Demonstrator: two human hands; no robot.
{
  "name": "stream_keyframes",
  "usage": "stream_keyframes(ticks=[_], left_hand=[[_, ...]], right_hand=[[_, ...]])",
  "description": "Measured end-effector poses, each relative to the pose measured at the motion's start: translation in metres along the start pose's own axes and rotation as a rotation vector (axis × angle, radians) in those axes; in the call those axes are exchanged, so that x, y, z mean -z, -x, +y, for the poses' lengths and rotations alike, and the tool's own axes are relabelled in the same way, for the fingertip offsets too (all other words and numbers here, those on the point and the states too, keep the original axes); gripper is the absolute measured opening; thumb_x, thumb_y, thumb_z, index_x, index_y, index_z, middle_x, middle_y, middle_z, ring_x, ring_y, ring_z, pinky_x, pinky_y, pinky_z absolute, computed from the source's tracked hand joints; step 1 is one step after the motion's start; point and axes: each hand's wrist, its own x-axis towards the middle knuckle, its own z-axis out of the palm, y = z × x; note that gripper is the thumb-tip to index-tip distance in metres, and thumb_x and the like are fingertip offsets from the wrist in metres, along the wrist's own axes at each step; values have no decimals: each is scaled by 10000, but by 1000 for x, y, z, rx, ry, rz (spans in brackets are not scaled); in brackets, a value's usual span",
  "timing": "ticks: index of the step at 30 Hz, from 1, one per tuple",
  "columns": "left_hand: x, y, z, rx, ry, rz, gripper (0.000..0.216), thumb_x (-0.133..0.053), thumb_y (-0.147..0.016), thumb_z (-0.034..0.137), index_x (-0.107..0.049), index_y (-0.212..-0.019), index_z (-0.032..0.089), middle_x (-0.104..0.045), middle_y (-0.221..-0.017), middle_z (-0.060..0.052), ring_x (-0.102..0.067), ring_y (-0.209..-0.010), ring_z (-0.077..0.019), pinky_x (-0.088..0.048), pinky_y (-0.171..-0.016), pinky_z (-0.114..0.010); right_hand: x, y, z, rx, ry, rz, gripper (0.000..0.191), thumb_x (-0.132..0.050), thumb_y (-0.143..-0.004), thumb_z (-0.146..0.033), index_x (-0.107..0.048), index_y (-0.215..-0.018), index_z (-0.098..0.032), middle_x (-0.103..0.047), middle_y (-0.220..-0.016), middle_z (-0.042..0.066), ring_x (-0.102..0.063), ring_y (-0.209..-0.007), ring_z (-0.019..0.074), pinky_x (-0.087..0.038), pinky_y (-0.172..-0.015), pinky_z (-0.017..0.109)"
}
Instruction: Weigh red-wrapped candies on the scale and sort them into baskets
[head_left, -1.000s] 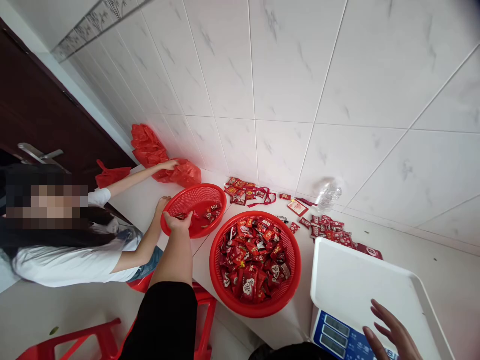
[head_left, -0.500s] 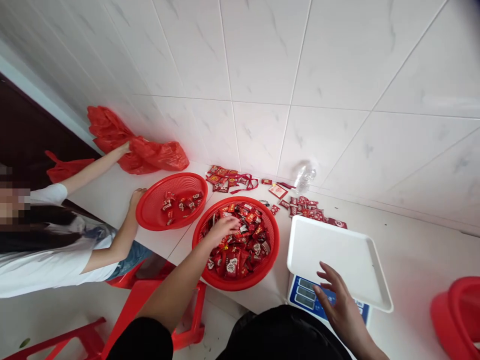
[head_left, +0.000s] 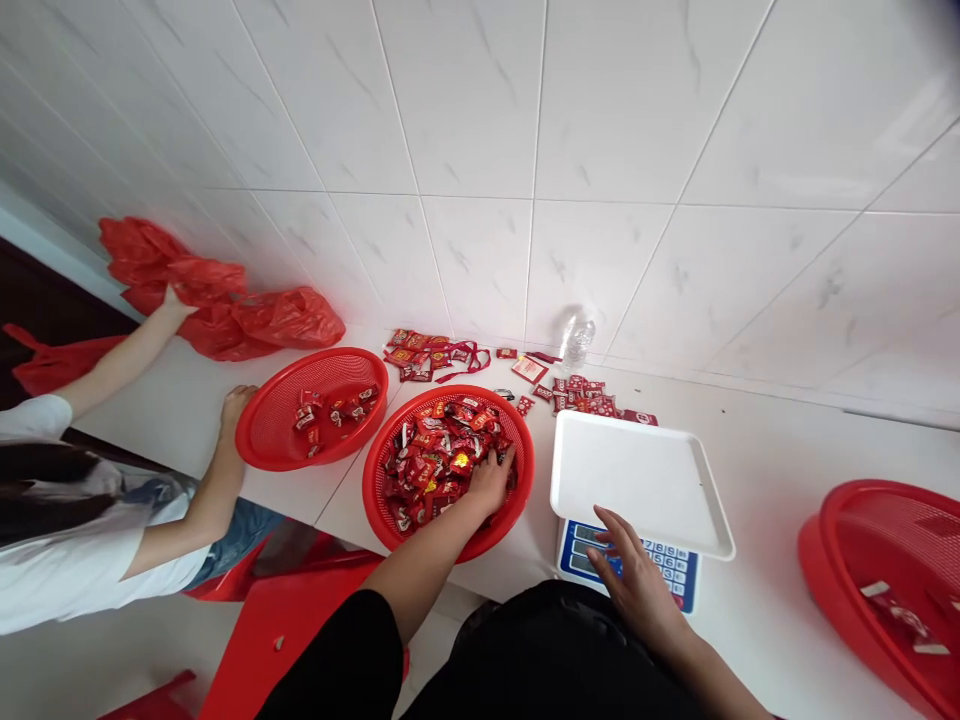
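My left hand [head_left: 489,484] rests on the right side of a heap of red-wrapped candies [head_left: 427,465] in a round red plastic basket [head_left: 375,500]. Its fingers are a little apart, the tips among the wrappers, and I see nothing gripped in them. My right hand [head_left: 634,575] hovers, fingers spread and holding nothing, over the blue keypad of a digital scale [head_left: 581,560]. A white tray [head_left: 630,465] on top of the scale carries no candies.
Left of me, a person's hand [head_left: 178,302] touches red plastic bags [head_left: 289,318]; a second red basket [head_left: 262,425] holds several candies. Small red packets [head_left: 424,350] and a clear plastic bottle [head_left: 577,340] lie by the wall. Another red basket [head_left: 817,560] stands at right.
My left hand has moved from the upper middle of the candy heap to its right side and lower into it. The view has shifted right, showing more of the right-hand basket.
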Motion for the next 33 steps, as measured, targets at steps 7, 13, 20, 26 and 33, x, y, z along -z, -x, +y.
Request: stream_keyframes(ticks=[7, 13, 20, 26, 33], left_hand=[[34, -2, -16, -5, 472, 157, 654, -609, -698, 115, -456, -1328, 204, -641, -1130, -114, -628, -957, -254, -446, -877, -354], [63, 3, -21, 43, 808, 243, 354, -696, -684, 302, -648, -1018, 192, -702, -981, -61, -637, -916, -233, -462, -873, -341], [61, 10, -22, 82, 770, -41, 388, -636, -723, 486, -689, -968, 190, -713, -991, -77, -639, -935, -264, -469, -865, -358], [32, 3, -19, 27, 500, -161, 495, -650, -630, 205, -630, -1124, 209, -575, -1272, -108, -564, -1106, -287, -445, -921, -351], [8, 6, -10, -24, 84, -136, 842, -631, -577, 34, -438, -1361, 276, -115, -1553, -112, -307, -1344, -358, -312, -1052, -417]], right_hand=[[8, 2, -1, -32, -20, 1, 476, -399, -914, -447, -333, -1369, -327, -498, -1291, 81, -632, -989, 199, -582, -709, 331], [13, 4, 4, -57, -10, 16, 463, -400, -912, -449, -360, -1356, -325, -550, -1234, 70, -647, -944, 196, -577, -718, 343], [14, 2, 0, -72, -17, 1, 448, -394, -914, -463, -382, -1338, -320, -554, -1237, 72, -653, -932, 194, -576, -709, 338], [15, -1, -1, -57, -29, -4, 452, -398, -909, -463, -383, -1337, -318, -556, -1242, 74, -656, -917, 196, -578, -712, 349], [14, -1, 3, -58, -19, -11, 462, -378, -914, -467, -365, -1347, -307, -566, -1219, 78, -651, -919, 192, -571, -719, 346]])
